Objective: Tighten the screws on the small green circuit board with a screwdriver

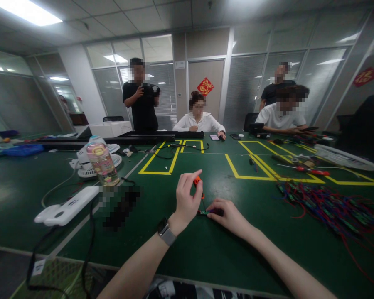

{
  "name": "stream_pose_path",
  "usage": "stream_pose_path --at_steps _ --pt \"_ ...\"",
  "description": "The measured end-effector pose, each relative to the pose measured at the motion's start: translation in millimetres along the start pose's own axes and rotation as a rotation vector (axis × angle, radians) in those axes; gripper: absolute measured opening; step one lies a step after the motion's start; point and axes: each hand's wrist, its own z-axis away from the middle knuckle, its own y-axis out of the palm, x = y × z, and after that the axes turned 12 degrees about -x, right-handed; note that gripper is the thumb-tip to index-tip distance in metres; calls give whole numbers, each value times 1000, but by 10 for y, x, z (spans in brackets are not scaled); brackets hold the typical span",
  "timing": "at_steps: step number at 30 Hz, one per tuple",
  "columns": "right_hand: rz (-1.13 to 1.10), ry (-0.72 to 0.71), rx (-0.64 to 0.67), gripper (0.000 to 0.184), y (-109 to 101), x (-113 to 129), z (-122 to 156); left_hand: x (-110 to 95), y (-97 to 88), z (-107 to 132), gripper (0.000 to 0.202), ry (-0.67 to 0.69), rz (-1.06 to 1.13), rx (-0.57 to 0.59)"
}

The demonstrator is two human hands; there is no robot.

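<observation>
Head view: our left hand [188, 197] is closed around an orange-handled screwdriver [197, 181], while our right hand [226, 212] pinches the right end of a green circuit board [202, 212], inward from the table's [187, 257] near edge. Gripped at one end, the board could pivot, letting the screwdriver skid.

Near the centre of the frame, the left hand [187, 199] hides much of an orange tool [197, 181], and the fingers [217, 205] of the right hand [232, 216] cover one end of a green board [202, 212] too small to make out. Left of centre, a dark object [121, 209] is pixelated beyond telling; the right edge cuts off the wired boards [333, 203].
</observation>
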Motion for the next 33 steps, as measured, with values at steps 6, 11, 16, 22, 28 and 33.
stream_pose_path --at_steps 6,11,16,22,28,33 --pt "-5 -5 -7 10 13 -16 4 -15 0 8 31 -14 15 40" --pt "-2 5 -2 10 6 -2 0 -8 0 7 30 -6 11 23" --pt "-5 10 7 10 10 -13 -1 1 15 22 30 -2 27 45" --pt "7 25 14 12 -1 19 -7 33 39 41 30 -65 34 25" --pt "24 40 13 12 -7 74 -11 23 19 31 31 -48 18 54" --pt "26 29 0 12 15 29 -9 15 19 18 27 -26 -5 21"
